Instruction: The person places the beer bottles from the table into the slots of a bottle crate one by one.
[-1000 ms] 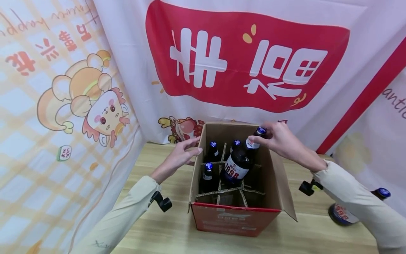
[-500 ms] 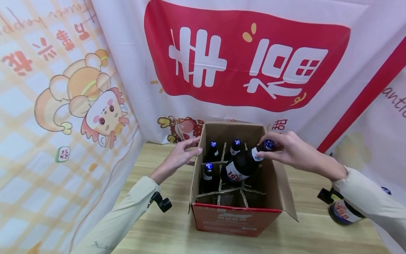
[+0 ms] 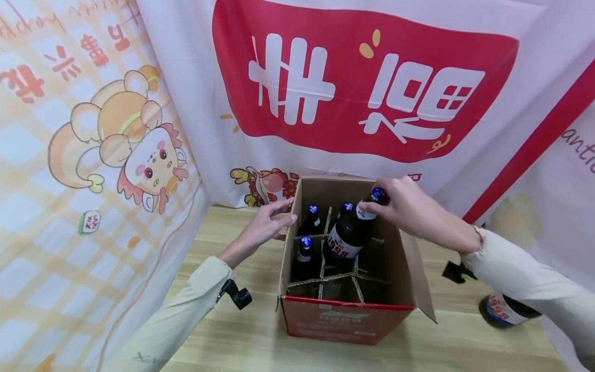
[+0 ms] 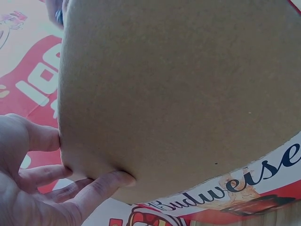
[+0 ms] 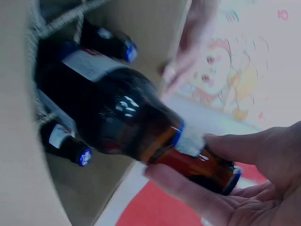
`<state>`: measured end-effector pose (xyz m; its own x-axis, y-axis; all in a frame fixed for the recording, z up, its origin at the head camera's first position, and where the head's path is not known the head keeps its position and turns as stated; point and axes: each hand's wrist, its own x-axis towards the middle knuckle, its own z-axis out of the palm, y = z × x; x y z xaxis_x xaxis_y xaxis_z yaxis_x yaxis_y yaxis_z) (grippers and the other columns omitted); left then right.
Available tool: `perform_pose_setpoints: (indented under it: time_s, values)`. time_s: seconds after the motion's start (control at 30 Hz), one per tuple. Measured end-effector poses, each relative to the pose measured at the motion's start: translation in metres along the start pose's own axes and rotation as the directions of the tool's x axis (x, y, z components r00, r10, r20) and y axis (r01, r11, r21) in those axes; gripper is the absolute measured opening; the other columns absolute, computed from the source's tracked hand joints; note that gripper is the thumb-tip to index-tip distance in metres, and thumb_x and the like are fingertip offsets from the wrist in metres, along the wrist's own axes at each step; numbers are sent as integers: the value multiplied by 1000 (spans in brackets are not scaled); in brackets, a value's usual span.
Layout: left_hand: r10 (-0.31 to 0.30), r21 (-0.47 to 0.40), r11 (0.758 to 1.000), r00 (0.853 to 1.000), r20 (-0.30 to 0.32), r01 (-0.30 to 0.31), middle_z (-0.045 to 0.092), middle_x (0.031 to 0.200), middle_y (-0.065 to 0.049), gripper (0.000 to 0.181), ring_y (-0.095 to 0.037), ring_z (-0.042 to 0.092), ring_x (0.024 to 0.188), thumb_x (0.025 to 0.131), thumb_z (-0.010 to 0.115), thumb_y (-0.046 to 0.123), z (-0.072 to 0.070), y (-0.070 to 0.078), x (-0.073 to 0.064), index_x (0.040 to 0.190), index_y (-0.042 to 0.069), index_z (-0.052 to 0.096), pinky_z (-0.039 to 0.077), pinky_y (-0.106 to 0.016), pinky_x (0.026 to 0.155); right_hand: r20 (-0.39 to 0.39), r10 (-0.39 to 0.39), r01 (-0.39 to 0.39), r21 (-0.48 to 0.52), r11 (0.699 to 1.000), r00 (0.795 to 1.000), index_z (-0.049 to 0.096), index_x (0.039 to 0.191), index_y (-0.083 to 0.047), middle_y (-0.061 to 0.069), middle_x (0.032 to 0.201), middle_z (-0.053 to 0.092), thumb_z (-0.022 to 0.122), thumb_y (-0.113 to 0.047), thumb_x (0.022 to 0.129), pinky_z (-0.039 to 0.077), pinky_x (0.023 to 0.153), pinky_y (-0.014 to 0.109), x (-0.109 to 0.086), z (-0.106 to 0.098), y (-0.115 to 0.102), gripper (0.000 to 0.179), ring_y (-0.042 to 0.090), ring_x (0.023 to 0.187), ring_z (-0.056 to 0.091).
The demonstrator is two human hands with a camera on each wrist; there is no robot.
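My right hand (image 3: 409, 209) pinches a dark beer bottle (image 3: 349, 232) by its neck, just under the blue cap. The bottle leans to the right, its lower end down among the dividers (image 3: 339, 279) of an open cardboard box (image 3: 344, 320). In the right wrist view, thumb and fingers lie on either side of the neck. My left hand (image 3: 260, 230) rests against the box's left side near the rim. Its fingers press the outer cardboard (image 4: 178, 94) in the left wrist view. Several smaller-looking capped bottles stand in the box, one at the near left (image 3: 304, 258).
Another beer bottle (image 3: 506, 310) stands on the wooden table (image 3: 241, 341) right of the box, partly behind the right sleeve. A box flap (image 3: 418, 279) sticks out to the right. A printed cloth (image 3: 325, 160) hangs close behind the box.
The bottle's top swings right and toward the person, then back left and more upright, with my right hand moving along. My left hand stays at the box's side.
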<state>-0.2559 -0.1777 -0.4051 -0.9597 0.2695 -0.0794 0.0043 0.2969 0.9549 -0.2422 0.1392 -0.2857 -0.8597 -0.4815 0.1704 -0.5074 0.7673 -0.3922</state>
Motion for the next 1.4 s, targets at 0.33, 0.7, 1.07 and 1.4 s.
perform_pose_setpoints:
  time_s: [0.33,0.7,1.07,1.4]
  values:
    - [-22,-22,1000,1000,0,22,35,167,-16,66,-40,56,138,103,66,26,0,0,1,163,21,38,64,-44,91,85,-83,73,114,991,993,66,104,0,4,71,60,80,-22,94,50,50,26,43,27,-10,28,16,55,57]
    - [-16,-44,999,1000,0,16,35,167,-18,66,-41,56,138,103,66,24,1,-2,-1,163,20,38,65,-43,89,275,-93,88,30,996,957,57,85,-4,2,62,46,82,-16,91,38,50,25,65,41,-19,28,14,49,41]
    - [4,-46,999,1000,20,-3,36,167,-18,66,-39,59,134,104,65,24,3,0,1,163,19,37,65,-43,90,609,59,13,-114,993,791,57,70,-7,6,60,55,84,-14,90,60,57,27,83,39,-28,34,17,52,68]
    - [4,-28,1000,1000,6,-4,36,166,-20,65,-41,55,138,104,64,25,1,1,-2,163,17,37,64,-46,92,730,216,-95,-204,974,649,61,126,2,26,136,56,83,3,83,67,62,42,90,113,-15,48,31,69,75]
